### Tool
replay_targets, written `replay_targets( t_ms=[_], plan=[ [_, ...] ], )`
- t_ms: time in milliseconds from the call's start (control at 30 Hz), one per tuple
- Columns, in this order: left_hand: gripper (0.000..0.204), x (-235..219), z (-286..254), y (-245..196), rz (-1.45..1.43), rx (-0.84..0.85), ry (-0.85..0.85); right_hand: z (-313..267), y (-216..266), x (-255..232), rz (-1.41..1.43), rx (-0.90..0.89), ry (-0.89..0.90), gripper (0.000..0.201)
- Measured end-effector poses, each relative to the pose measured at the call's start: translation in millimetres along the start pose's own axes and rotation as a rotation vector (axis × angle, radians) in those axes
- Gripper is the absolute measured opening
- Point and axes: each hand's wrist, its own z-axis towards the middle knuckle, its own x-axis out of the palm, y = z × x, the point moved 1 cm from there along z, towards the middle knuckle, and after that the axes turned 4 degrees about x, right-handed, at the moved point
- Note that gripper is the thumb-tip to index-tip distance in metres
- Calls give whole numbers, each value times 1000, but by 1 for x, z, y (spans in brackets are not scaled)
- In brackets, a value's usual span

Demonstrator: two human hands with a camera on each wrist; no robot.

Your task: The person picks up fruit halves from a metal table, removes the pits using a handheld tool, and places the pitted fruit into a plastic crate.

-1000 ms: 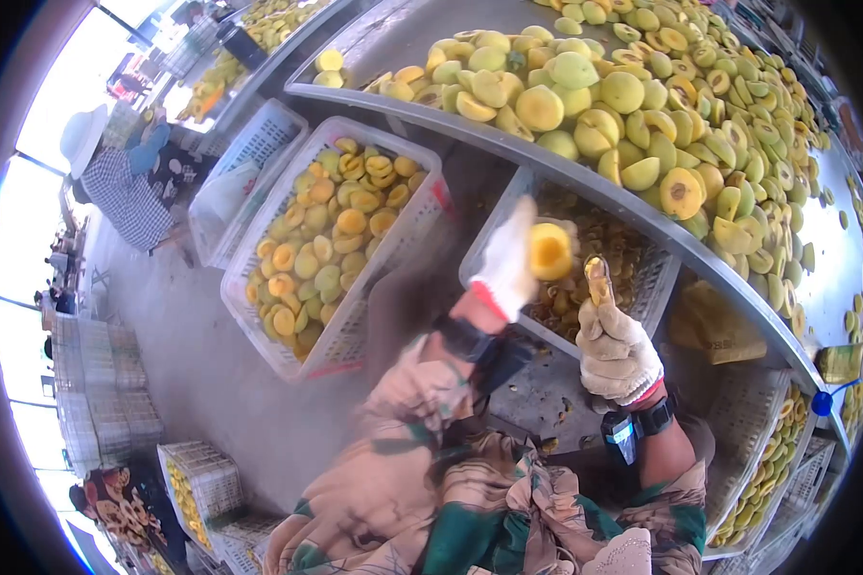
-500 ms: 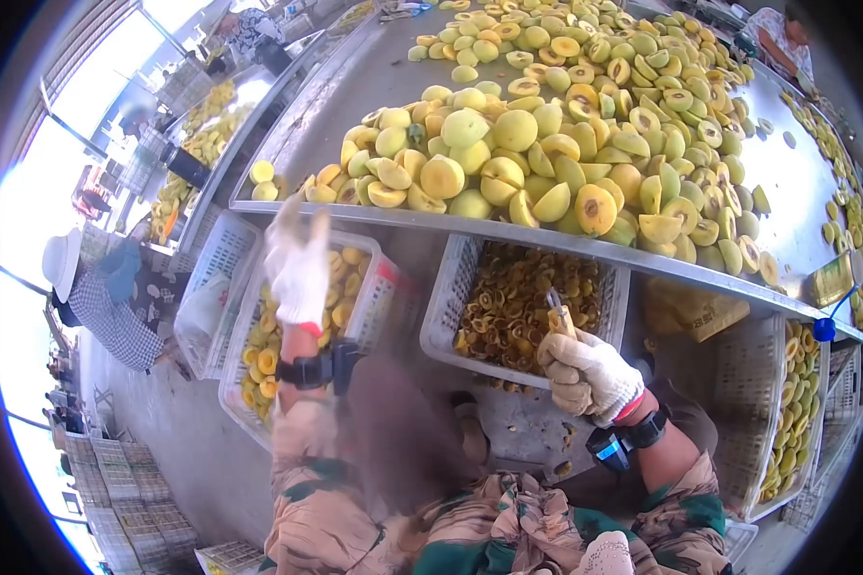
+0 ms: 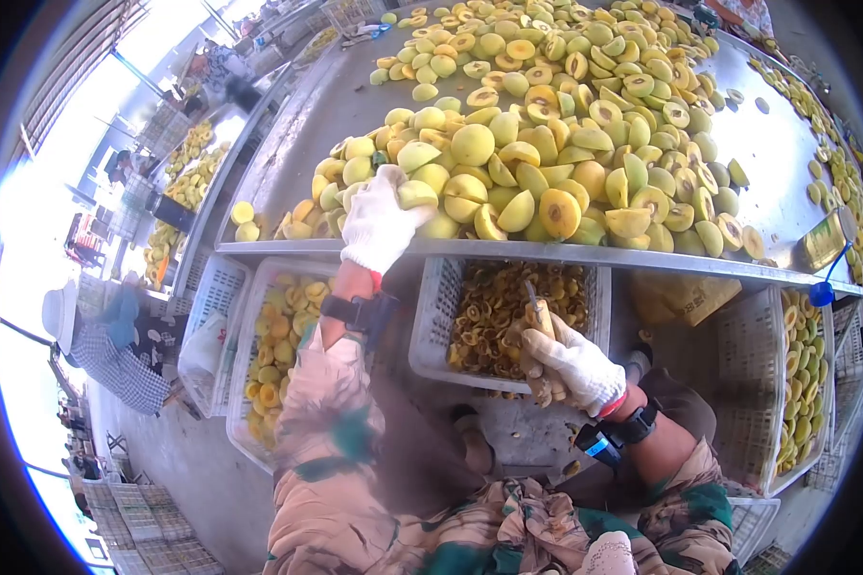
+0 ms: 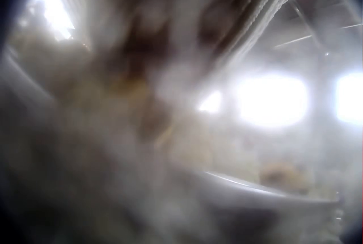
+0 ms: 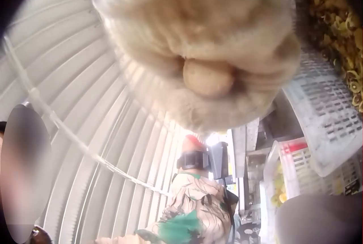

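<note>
My gloved left hand (image 3: pixel 382 220) is at the near edge of the fruit pile on the metal table. A yellow-green peach half (image 3: pixel 417 195) sits between its thumb and fingers. In the left wrist view the work is blurred. My gloved right hand (image 3: pixel 575 364) grips a pitting tool (image 3: pixel 539 311) by its wooden handle, its thin metal tip pointing up above a crate of scraps (image 3: pixel 430 331). The rounded handle end (image 5: pixel 209 78) shows inside the curled fingers in the right wrist view.
Many cut peach halves (image 3: pixel 585 144) cover the metal table (image 3: pixel 297 144), whose raised rim (image 3: pixel 566 261) runs in front of me. A crate of pitted halves (image 3: pixel 240 407) stands at left, another crate with fruit (image 3: pixel 753 383) at right. A person in a white hat (image 3: pixel 59 311) sits farther left.
The left hand carried a pitted half left to the fruit crate, let it go, then moved up and right to the pile. The right hand kept the tool and lowered slightly.
</note>
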Motion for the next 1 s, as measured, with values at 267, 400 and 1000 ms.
replay_targets(
  t_ms=[267, 400, 1000],
  plan=[
    [41, 19, -78, -58, -2010, -332, 274, -6, 19, 26, -245, -133, -150, 31],
    [50, 34, -93, -75, -2113, -438, 300, -9, 22, 30, -210, -75, -153, 37],
    [35, -69, -25, 215, -1033, -481, -533, -8, 24, 21, -119, -122, -264, 14]
  ],
)
